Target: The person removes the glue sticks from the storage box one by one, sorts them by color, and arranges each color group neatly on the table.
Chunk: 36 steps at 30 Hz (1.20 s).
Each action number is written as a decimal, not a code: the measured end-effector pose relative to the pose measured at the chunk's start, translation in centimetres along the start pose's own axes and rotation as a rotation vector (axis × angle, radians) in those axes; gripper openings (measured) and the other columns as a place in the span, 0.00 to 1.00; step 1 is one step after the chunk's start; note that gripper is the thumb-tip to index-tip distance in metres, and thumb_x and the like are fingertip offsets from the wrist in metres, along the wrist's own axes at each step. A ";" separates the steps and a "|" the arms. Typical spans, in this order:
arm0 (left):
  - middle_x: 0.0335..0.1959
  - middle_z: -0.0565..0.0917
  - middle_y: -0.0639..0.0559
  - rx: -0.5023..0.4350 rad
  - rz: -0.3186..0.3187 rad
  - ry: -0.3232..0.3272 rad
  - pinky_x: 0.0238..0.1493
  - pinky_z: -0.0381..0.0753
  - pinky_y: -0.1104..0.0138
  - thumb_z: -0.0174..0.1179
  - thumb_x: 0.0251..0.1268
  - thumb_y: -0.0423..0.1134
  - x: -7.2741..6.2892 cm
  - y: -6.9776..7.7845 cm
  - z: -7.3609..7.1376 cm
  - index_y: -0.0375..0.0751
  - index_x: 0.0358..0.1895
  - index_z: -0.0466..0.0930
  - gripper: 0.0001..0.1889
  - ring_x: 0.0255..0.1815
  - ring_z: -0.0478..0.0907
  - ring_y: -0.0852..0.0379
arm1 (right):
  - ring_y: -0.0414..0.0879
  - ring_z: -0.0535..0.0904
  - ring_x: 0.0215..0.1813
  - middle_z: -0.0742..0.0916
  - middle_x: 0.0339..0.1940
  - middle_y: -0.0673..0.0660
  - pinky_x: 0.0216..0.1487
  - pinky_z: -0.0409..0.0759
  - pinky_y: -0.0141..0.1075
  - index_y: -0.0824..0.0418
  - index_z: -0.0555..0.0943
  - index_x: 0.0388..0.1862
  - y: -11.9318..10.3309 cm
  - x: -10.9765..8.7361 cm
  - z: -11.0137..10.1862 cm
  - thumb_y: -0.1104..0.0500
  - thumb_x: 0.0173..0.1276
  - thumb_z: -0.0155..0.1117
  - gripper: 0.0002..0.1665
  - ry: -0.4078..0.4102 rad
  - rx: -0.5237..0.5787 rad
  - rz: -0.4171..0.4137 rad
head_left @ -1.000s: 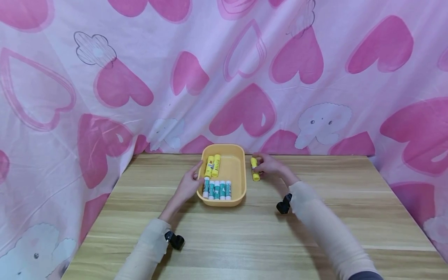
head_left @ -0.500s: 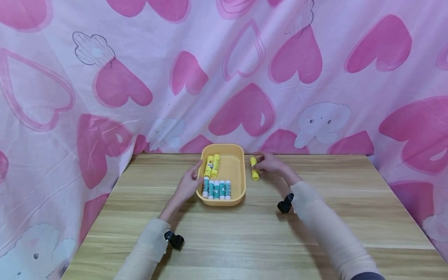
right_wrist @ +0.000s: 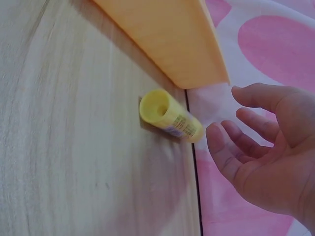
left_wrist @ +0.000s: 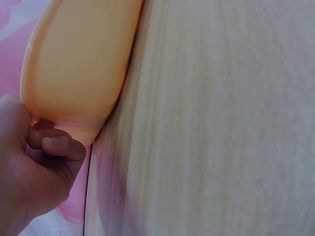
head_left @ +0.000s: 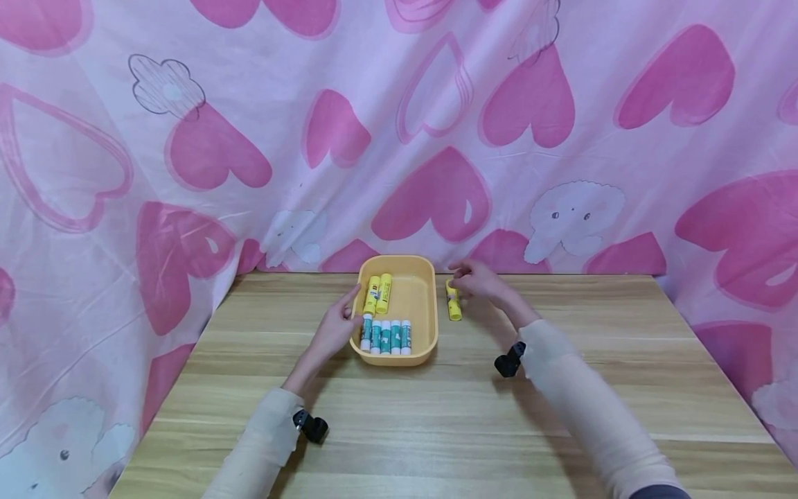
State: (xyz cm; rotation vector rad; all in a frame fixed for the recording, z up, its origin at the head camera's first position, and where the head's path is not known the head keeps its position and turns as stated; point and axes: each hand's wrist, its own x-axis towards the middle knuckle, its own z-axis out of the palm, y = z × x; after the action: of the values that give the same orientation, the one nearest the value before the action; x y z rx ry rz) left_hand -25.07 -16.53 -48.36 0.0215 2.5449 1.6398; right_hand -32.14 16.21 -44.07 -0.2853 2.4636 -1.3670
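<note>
A yellow glue stick lies on the table just right of the tray; the right wrist view shows the hollow end of this glue stick. My right hand hovers over its far end, fingers spread apart and holding nothing, as the right wrist view of the hand confirms. At the left side of the light-orange tray, my left hand grips the rim, its fingers curled below the edge. Inside the tray, two yellow glue sticks lie behind several green-and-white glue sticks.
The wooden table ends at the back against a pink heart-patterned cloth. Black wrist cameras are strapped to both sleeves. The tray's right wall stands close to the loose glue stick.
My right hand has let go of the yellow glue stick and lifted slightly away toward the back. The glue stick stays beside the tray. My left hand has kept its place.
</note>
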 end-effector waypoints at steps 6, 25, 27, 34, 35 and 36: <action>0.29 0.78 0.46 0.005 -0.005 0.000 0.23 0.72 0.71 0.57 0.62 0.32 0.0 0.1 0.0 0.62 0.77 0.58 0.40 0.23 0.70 0.58 | 0.62 0.79 0.50 0.78 0.55 0.67 0.52 0.82 0.56 0.70 0.69 0.69 -0.9 -0.1 0.1 0.62 0.71 0.57 0.29 0.021 0.028 -0.027; 0.28 0.77 0.45 -0.010 -0.003 -0.004 0.22 0.71 0.71 0.57 0.62 0.32 -0.1 0.1 0.0 0.62 0.77 0.58 0.40 0.23 0.69 0.57 | 0.55 0.80 0.51 0.81 0.55 0.66 0.53 0.84 0.53 0.69 0.73 0.66 -4.1 0.2 0.6 0.60 0.70 0.59 0.27 0.038 0.033 -0.112; 0.30 0.79 0.42 -0.009 -0.003 -0.007 0.23 0.71 0.71 0.56 0.63 0.32 -0.1 0.1 0.0 0.63 0.77 0.57 0.40 0.23 0.69 0.57 | 0.55 0.80 0.51 0.81 0.55 0.65 0.54 0.83 0.53 0.69 0.73 0.66 -4.6 0.2 0.8 0.59 0.70 0.59 0.27 0.030 0.030 -0.115; 0.42 0.84 0.41 -0.004 -0.006 0.000 0.26 0.76 0.70 0.57 0.63 0.32 0.0 0.0 0.0 0.63 0.77 0.57 0.40 0.30 0.76 0.56 | 0.57 0.80 0.54 0.80 0.55 0.62 0.54 0.84 0.50 0.63 0.74 0.66 -5.9 0.3 1.9 0.58 0.72 0.59 0.25 0.015 0.021 -0.085; 0.39 0.83 0.41 -0.003 -0.006 -0.002 0.25 0.75 0.70 0.57 0.63 0.32 0.0 0.0 0.0 0.64 0.77 0.57 0.40 0.29 0.75 0.57 | 0.57 0.80 0.54 0.81 0.54 0.62 0.53 0.84 0.48 0.62 0.74 0.65 -6.0 0.4 2.0 0.58 0.72 0.59 0.24 0.018 0.020 -0.083; 0.36 0.82 0.42 -0.003 -0.006 -0.004 0.24 0.74 0.70 0.57 0.63 0.32 0.0 0.0 0.0 0.64 0.77 0.57 0.40 0.26 0.73 0.57 | 0.56 0.80 0.54 0.81 0.54 0.61 0.52 0.85 0.47 0.61 0.75 0.65 -6.2 0.4 2.1 0.58 0.71 0.60 0.24 0.022 0.015 -0.080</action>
State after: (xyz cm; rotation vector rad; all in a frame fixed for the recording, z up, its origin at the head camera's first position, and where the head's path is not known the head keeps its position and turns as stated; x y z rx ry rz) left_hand -25.08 -16.54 -48.35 0.0172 2.5367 1.6397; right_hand -31.64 11.15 -39.94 -0.3711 2.4831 -1.4274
